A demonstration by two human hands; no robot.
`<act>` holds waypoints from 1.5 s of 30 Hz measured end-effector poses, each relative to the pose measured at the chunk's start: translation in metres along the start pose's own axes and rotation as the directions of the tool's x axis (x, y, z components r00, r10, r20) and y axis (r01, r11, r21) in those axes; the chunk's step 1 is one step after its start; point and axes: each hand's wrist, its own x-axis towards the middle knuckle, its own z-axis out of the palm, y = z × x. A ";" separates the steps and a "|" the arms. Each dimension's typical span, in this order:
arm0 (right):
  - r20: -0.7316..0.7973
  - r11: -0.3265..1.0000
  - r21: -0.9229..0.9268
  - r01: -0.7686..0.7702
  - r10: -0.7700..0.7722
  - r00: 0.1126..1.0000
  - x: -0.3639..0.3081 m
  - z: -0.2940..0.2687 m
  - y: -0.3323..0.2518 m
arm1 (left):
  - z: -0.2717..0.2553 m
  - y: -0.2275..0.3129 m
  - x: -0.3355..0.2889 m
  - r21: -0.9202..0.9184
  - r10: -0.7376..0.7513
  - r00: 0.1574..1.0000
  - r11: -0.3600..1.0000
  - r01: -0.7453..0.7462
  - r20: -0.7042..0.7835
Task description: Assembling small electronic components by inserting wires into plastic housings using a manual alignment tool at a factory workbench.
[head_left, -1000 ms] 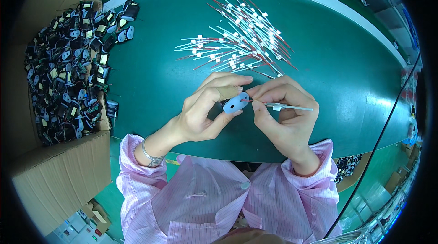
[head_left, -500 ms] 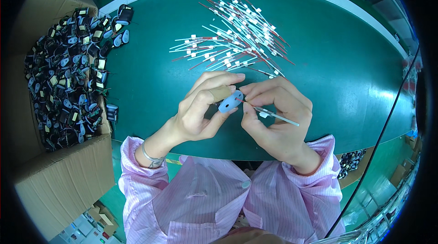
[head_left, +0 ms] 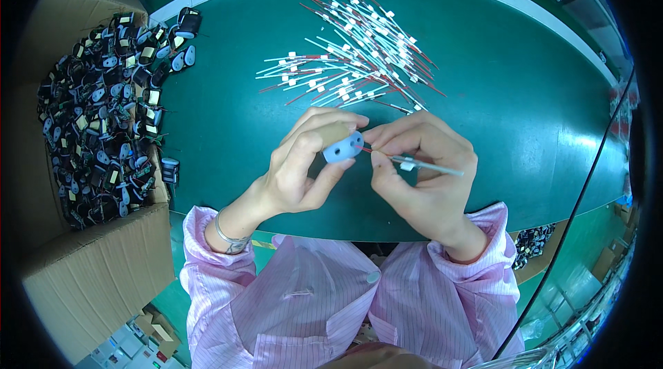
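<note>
Above the near part of the green table, my left hand [head_left: 297,162] grips a small blue-grey oval piece [head_left: 340,151] with dark holes in its face. Its fingers and thumb close round the edges, and whatever lies behind the piece is hidden. Just to the right, my right hand [head_left: 435,182] pinches a wire lead [head_left: 442,170] with a thin red end, a pale sleeve and a small white tab. The red end points at the piece's right side and meets it near a hole; I cannot tell whether it goes in.
Loose red and white wire leads [head_left: 373,51] lie heaped on the green table [head_left: 228,86]. At left, a cardboard box [head_left: 103,258] holds many black parts with blue-grey ends; several spill onto the table. One black part [head_left: 170,169] lies beside it. A black cable [head_left: 577,207] crosses the right side.
The blue-grey piece has shifted slightly left and turned in my left hand. My right hand has moved a little right, and the wire lead now lies closer to level.
</note>
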 end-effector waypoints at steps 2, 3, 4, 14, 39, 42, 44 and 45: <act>0.009 0.996 0.059 -0.070 0.070 0.998 0.002 -0.003 -0.001 | -0.007 0.007 0.005 -0.072 -0.151 0.988 0.986 0.153 0.030; 0.057 0.981 0.117 -0.154 0.148 0.987 0.003 -0.005 -0.003 | -0.010 0.010 0.006 -0.141 -0.297 0.952 0.942 0.304 0.072; 0.109 0.956 0.171 -0.239 0.222 0.969 0.005 -0.006 -0.004 | -0.013 0.009 0.005 -0.140 -0.297 0.953 0.943 0.303 0.066; 0.179 0.984 0.042 -0.170 0.160 0.971 0.007 0.003 0.004 | -0.015 0.009 -0.002 -0.292 -0.448 0.882 0.833 0.470 0.142; 0.047 0.969 0.185 -0.161 0.155 0.987 0.000 0.003 -0.004 | 0.003 0.002 -0.005 0.098 0.009 0.999 0.995 -0.005 -0.040; 0.055 0.979 0.155 -0.135 0.128 0.990 0.000 0.002 -0.004 | 0.002 0.002 -0.004 0.135 0.020 1.000 0.991 -0.016 -0.024; 0.038 0.962 0.187 -0.198 0.194 0.980 0.000 0.003 -0.003 | 0.001 0.003 -0.003 0.193 0.059 0.998 0.979 -0.060 0.011; 0.035 0.962 0.187 -0.198 0.195 0.980 0.000 0.004 -0.003 | 0.001 0.003 -0.003 0.191 0.060 0.998 0.980 -0.061 0.013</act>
